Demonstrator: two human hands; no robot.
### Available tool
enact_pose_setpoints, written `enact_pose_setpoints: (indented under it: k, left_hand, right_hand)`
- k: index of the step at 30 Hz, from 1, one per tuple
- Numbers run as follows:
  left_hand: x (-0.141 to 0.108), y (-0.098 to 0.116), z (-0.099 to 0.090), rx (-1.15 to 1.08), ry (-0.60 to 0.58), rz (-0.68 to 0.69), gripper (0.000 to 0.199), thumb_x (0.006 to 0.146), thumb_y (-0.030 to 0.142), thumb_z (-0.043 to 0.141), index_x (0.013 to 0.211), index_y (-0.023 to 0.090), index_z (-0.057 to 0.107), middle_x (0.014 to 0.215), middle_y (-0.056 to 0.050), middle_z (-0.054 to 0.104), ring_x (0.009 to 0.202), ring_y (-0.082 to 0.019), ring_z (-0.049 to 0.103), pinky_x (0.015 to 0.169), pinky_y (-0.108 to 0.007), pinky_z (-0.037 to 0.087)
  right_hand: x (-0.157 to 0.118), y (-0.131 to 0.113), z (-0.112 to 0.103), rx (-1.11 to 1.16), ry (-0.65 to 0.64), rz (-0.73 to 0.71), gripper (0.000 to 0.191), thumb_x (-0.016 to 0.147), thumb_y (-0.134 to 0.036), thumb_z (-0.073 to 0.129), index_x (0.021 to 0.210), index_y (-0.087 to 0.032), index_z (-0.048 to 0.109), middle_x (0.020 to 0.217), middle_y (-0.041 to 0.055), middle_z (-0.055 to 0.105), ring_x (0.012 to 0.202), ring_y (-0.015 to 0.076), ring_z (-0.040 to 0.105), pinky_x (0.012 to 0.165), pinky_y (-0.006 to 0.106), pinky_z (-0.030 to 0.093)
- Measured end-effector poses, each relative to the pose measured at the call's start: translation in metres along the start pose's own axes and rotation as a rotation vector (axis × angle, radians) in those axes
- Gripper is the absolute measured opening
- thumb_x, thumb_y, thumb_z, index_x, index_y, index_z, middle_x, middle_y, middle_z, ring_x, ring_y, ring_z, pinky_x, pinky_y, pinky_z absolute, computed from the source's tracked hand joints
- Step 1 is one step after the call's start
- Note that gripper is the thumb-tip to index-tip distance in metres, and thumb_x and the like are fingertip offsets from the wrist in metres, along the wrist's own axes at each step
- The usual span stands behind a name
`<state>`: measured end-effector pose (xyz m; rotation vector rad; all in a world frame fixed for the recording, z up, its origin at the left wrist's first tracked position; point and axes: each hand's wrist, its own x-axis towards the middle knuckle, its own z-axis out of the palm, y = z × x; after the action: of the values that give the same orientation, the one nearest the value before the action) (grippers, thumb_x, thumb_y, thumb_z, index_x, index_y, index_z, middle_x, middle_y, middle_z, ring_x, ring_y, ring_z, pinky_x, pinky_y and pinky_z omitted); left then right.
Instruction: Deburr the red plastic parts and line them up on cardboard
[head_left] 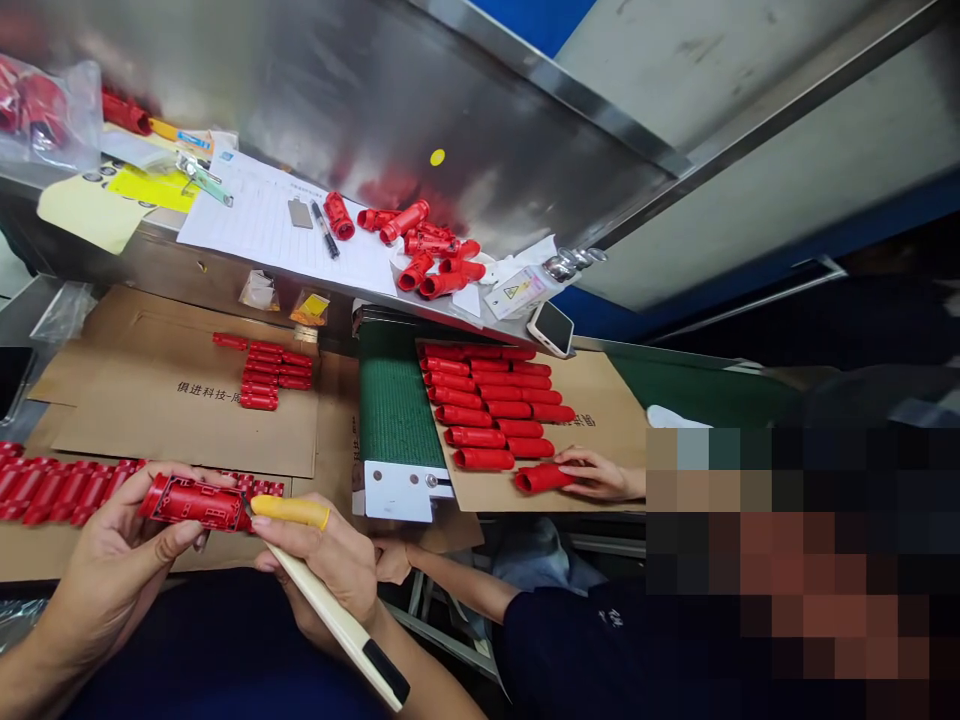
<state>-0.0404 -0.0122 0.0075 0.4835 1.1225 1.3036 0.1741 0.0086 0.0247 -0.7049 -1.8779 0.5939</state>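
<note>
My left hand holds a red cylindrical part by its left end, with the fingers and thumb around it. The part lies nearly level, and dark outlines and small openings show on its side. A long cream-coloured tool with a black end is gripped in my right hand. Its tip meets the right end of the red part, partly hidden by the fingers. A yellow cover sits on one finger of that hand.
Rows of red parts lie at the left, with more on cardboard behind. A person's hand touches a red tube on the right cardboard. A metal shelf holds papers, a pen, a phone and loose parts.
</note>
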Motion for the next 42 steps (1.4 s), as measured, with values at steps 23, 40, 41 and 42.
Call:
enact_pose_setpoints:
  k: [23, 40, 41, 42]
  left_hand:
    - [-0.008, 0.001, 0.007, -0.009, 0.027, 0.007, 0.037, 0.066, 0.029, 0.104, 0.097, 0.027, 0.084, 0.105, -0.003, 0.084, 0.088, -0.016, 0.077, 0.08, -0.017, 0.064]
    - [-0.002, 0.006, 0.018, 0.017, 0.019, -0.072, 0.037, 0.065, 0.039, 0.105, 0.085, 0.021, 0.08, 0.071, -0.001, 0.077, 0.064, -0.014, 0.071, 0.065, -0.019, 0.063]
    - [-0.003, 0.006, 0.017, 0.033, 0.03, -0.034, 0.038, 0.064, 0.037, 0.105, 0.089, 0.023, 0.08, 0.077, -0.001, 0.08, 0.068, -0.015, 0.073, 0.069, -0.019, 0.064]
    - [-0.005, 0.005, 0.016, 0.06, 0.039, 0.005, 0.039, 0.064, 0.036, 0.105, 0.093, 0.024, 0.081, 0.085, -0.002, 0.083, 0.074, -0.017, 0.077, 0.073, -0.02, 0.065]
  right_hand:
    - [-0.004, -0.006, -0.002, -0.005, -0.007, 0.119, 0.021, 0.104, -0.017, 0.068, 0.125, -0.019, 0.072, 0.112, 0.0127, 0.083, 0.106, 0.0234, 0.08, 0.091, 0.035, 0.069]
    - [-0.003, -0.015, -0.013, 0.525, -0.164, 0.241, 0.029, 0.111, -0.05, 0.057, 0.114, -0.024, 0.069, 0.081, 0.0023, 0.082, 0.068, 0.0171, 0.082, 0.062, 0.028, 0.069]
    - [-0.005, -0.016, -0.012, 0.581, -0.143, 0.306, 0.036, 0.109, -0.057, 0.058, 0.108, -0.023, 0.071, 0.079, 0.0023, 0.082, 0.066, 0.0171, 0.082, 0.06, 0.027, 0.069]
    - [-0.007, -0.015, -0.011, 0.539, -0.096, 0.335, 0.037, 0.107, -0.058, 0.061, 0.104, -0.023, 0.072, 0.083, 0.0038, 0.083, 0.07, 0.018, 0.083, 0.064, 0.029, 0.07]
